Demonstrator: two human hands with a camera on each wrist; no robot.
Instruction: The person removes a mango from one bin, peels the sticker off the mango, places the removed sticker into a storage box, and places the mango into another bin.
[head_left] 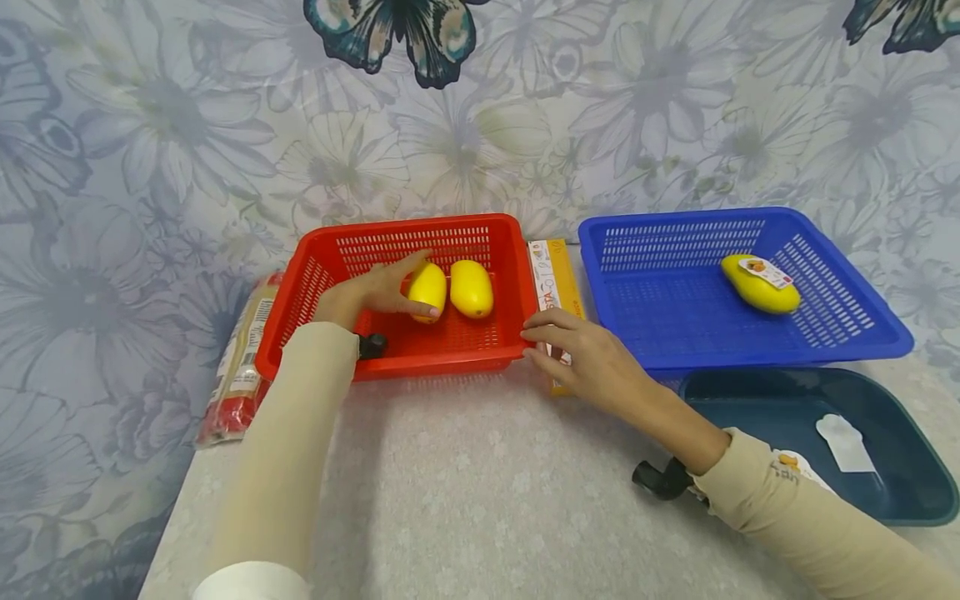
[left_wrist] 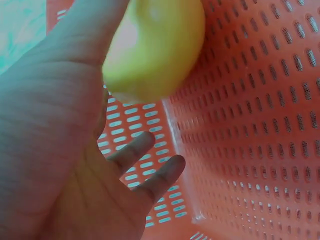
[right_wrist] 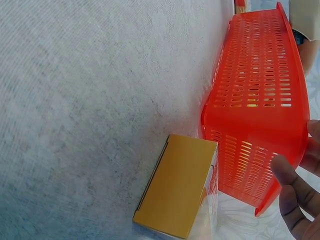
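Observation:
In the head view, two yellow mangoes lie side by side in the red basket (head_left: 405,367). My left hand (head_left: 375,292) reaches over the basket's left side and holds the left mango (head_left: 429,292) between thumb and forefinger. Its other fingers (left_wrist: 167,172) spread away from the fruit in the left wrist view. The right mango (head_left: 472,290) rests untouched close beside it. My right hand (head_left: 592,358) pinches the basket's right rim. Seen from the right wrist, its thumb lies against the outer wall (right_wrist: 250,160) and a finger reaches over the rim.
A yellow and white pasta box (head_left: 558,279) stands between the red basket and a blue basket (head_left: 645,325), which contains a labelled mango (head_left: 757,287). In front is a dark teal tub (head_left: 780,392) with a white paper tag (head_left: 846,442). A plastic packet (head_left: 243,367) leans at left.

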